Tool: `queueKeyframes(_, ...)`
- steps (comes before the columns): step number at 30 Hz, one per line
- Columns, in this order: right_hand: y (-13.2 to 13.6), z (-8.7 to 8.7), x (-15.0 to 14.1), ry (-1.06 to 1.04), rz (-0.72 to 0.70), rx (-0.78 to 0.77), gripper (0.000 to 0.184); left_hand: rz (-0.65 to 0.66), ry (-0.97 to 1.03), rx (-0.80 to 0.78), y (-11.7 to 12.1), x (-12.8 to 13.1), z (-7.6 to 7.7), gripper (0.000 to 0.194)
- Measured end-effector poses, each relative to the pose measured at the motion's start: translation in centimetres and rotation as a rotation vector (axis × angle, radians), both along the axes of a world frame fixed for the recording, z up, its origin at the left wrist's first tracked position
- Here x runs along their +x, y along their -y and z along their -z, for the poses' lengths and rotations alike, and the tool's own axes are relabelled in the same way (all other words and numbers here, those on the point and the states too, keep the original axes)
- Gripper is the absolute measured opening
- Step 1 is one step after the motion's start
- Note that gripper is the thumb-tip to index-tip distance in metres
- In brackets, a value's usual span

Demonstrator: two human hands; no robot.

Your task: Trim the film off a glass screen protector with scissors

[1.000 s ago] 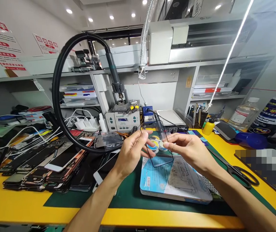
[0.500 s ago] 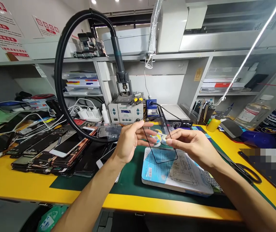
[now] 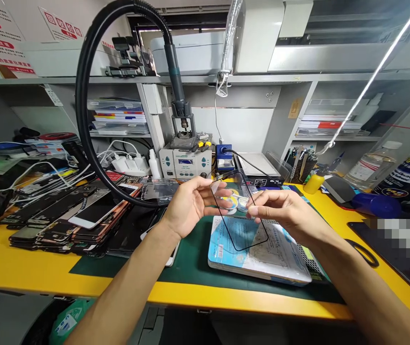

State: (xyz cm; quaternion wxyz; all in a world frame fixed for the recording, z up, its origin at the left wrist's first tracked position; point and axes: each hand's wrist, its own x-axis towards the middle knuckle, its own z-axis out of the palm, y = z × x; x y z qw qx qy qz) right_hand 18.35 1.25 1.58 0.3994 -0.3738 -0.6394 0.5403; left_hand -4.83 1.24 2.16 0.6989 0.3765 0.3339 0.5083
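A clear phone glass panel (image 3: 240, 229) with a thin black border is tilted up between my hands, above a thick blue and white book (image 3: 287, 256). My left hand (image 3: 189, 203) has its thumb at the panel's upper left edge, and its fingers show through the glass from behind. At the right edge, my right hand (image 3: 280, 210) pinches the panel between thumb and fingertips. Through the glass I see small round yellow, blue and white spools (image 3: 233, 202) on the bench. The book lies flat on a green mat (image 3: 194, 268).
Stacks of phone parts (image 3: 56, 232) fill the left side, under the black hose (image 3: 83, 96) of a hot air station (image 3: 186, 162). Scissors (image 3: 365, 253), a yellow bottle (image 3: 313, 183), a clear bottle (image 3: 373, 165) and a dark spray can (image 3: 408, 173) stand or lie right.
The glass panel's lower end has swung slightly down and to the right, still in both hands. The camera view has shifted a little.
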Motion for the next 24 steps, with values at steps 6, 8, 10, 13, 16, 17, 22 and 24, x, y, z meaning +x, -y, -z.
queueKeyframes(6,-0.24,0.15,0.15,-0.050,-0.030,-0.070,0.018,-0.010,-0.047,0.029,-0.02,-0.27,0.17,0.030)
queueKeyframes(8,-0.35,0.26,0.23,-0.091,-0.028,-0.095,0.018,-0.061,-0.083,0.083,0.08,-0.10,0.26,0.025)
queueKeyframes(10,-0.44,0.32,0.24,-0.134,-0.001,-0.113,0.018,-0.112,-0.131,0.150,0.25,0.13,0.36,0.021)
queueKeyframes(13,-0.55,0.32,0.14,-0.186,0.056,-0.121,0.018,-0.129,-0.214,0.225,0.49,0.39,0.50,0.021)
queueKeyframes(16,-0.62,0.34,0.02,-0.231,0.096,-0.130,0.019,-0.061,-0.287,0.244,0.56,0.41,0.62,0.022)
queueKeyframes(17,-0.62,0.36,0.01,-0.242,0.101,-0.135,0.019,-0.024,-0.309,0.239,0.54,0.37,0.65,0.022)
queueKeyframes(22,-0.59,0.40,0.04,-0.283,0.098,-0.163,0.018,0.150,-0.387,0.194,0.60,0.30,0.73,0.022)
queueKeyframes(24,-0.57,0.36,0.10,-0.298,0.093,-0.173,0.018,0.168,-0.411,0.193,0.70,0.49,0.73,0.022)
